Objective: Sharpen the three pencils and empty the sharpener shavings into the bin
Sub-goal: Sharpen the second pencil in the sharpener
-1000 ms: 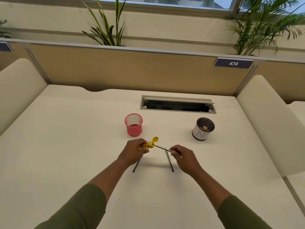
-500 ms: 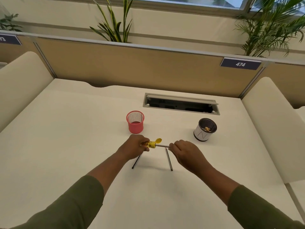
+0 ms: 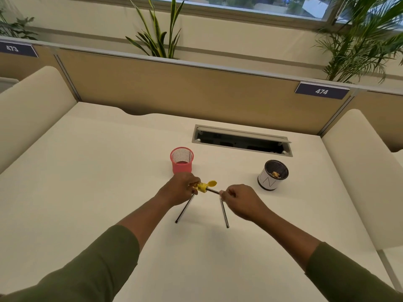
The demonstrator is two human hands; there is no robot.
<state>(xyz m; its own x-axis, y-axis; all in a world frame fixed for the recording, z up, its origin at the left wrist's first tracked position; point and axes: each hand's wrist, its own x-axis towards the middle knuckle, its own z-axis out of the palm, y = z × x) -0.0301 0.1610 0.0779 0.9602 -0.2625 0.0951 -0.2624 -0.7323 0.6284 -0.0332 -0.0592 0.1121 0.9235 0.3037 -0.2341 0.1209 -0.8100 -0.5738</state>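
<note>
Sleeves: olive green, long, of plain soft cloth with no print or marking.
Left sleeve (image 3: 91, 269): pushed up the forearm, ending in a rounded, slightly bunched cuff edge.
Right sleeve (image 3: 340, 273): pushed up likewise, with the cuff edge cutting slantwise across the forearm.
Forearms: bare from cuff to wrist.
Left hand (image 3: 178, 189): bare, no ring, watch or glove visible.
Right hand (image 3: 242, 200): bare, no ring, watch or glove visible.

right hand (image 3: 241, 200) rolled over, seemingly twisting pencil (image 3: 214, 191)
</note>
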